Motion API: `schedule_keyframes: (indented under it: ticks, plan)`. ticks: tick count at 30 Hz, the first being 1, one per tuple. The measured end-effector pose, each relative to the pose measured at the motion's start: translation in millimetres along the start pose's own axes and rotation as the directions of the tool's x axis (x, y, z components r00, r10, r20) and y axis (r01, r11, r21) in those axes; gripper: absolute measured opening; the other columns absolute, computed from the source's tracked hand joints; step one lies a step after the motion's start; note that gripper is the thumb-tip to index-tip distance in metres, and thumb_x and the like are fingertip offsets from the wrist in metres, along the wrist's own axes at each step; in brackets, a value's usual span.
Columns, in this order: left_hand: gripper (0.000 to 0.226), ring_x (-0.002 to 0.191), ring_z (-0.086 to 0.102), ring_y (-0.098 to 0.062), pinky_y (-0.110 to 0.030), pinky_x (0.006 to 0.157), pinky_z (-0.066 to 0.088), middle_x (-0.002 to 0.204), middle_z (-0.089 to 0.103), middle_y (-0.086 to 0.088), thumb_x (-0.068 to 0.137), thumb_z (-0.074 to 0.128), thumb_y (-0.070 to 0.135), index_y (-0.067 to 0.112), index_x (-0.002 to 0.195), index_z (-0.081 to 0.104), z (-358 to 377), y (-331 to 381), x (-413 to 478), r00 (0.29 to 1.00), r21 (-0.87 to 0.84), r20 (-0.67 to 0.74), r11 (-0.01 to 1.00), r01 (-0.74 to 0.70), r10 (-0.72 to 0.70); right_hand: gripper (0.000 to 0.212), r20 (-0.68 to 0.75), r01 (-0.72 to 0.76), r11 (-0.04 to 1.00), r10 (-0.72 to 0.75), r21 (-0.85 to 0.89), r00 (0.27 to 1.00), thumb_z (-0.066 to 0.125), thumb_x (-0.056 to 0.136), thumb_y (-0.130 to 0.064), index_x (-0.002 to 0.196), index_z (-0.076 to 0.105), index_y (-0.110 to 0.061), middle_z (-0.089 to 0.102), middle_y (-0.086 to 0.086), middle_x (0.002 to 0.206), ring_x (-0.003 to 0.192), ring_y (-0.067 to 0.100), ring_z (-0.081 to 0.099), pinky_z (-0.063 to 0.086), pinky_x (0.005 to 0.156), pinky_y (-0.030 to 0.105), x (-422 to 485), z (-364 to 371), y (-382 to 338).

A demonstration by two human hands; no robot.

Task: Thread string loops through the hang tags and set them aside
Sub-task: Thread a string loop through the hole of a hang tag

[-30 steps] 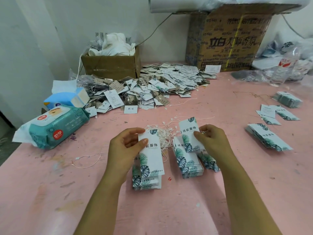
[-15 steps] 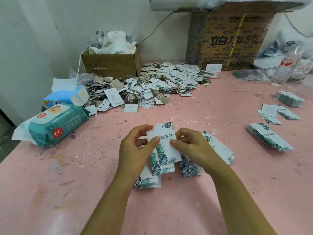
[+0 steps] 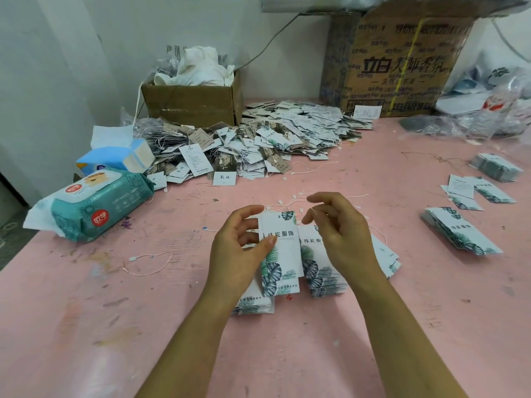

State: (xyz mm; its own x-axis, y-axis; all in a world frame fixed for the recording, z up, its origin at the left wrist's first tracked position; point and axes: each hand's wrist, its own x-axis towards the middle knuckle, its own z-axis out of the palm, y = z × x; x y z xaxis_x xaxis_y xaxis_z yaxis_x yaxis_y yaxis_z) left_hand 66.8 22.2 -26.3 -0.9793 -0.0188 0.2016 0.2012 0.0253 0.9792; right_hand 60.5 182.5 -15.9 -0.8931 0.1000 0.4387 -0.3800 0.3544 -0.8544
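- The left hand (image 3: 238, 248) pinches a white, leaf-printed card hang tag (image 3: 283, 248) above the pink tabletop (image 3: 115, 326), with its long axis pointing away.
- The right hand (image 3: 339, 234) is loosely curled beside the tag's far end and is nearer the thin white string loops (image 3: 290, 201). I cannot tell whether it holds one.

2 hands (image 3: 238, 248) (image 3: 344, 237); 2 cardboard boxes (image 3: 195, 107) (image 3: 396, 67); 1 wipes pack (image 3: 97, 208).

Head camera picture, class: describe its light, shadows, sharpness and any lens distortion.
Head view: soft, even light, barely any shadow on the pink table; no strong glare; print on the hang tag pinched by the left hand reads sharply; the plastic bags at far right look smeared; wide-angle bending tilts the large carton.
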Motion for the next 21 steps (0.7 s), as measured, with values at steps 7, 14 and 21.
schedule_keyframes:
  ticks: [7, 14, 21]
  plan:
    - [0.047, 0.074, 0.063, -0.003, -0.018, 0.066, 0.054, 0.090, 0.070, 0.009, 0.076, 0.069, -0.007, 0.032, 0.100, 0.061, -0.4, 2.1, 0.0, 1.000, -0.011, 0.002, 1.000, -0.004, 0.004, 0.024, -0.026, 0.062, 0.997, -0.061, 0.050, 0.998, 0.058, 0.086, 0.002, 0.085, 0.061, -0.022, 0.067, -0.016, 0.067, 0.062, 0.004, 0.060, 0.043, 0.058, 0.013, -1.8, 1.1, -1.2]
    - [0.046, 0.084, 0.067, -0.008, -0.032, 0.078, 0.057, 0.092, 0.072, 0.007, 0.078, 0.067, -0.006, 0.032, 0.102, 0.062, 0.8, 4.0, -1.7, 1.000, -0.010, 0.013, 1.000, 0.007, -0.007, 0.016, -0.049, 0.160, 0.985, -0.164, -0.066, 0.985, 0.059, 0.087, -0.011, 0.083, 0.057, -0.026, 0.054, -0.017, 0.075, 0.068, -0.002, 0.048, 0.035, 0.063, 0.008, -3.8, 3.6, -5.0]
    - [0.046, 0.087, 0.067, -0.011, -0.032, 0.080, 0.057, 0.092, 0.072, 0.006, 0.079, 0.066, -0.006, 0.033, 0.103, 0.062, 2.1, 4.7, -2.7, 1.000, -0.001, 0.017, 1.000, -0.001, 0.001, 0.019, -0.028, 0.105, 0.983, -0.110, -0.154, 0.994, 0.061, 0.086, -0.009, 0.082, 0.057, -0.026, 0.046, -0.013, 0.082, 0.083, 0.007, 0.044, 0.029, 0.069, 0.004, -4.0, 8.9, -3.7]
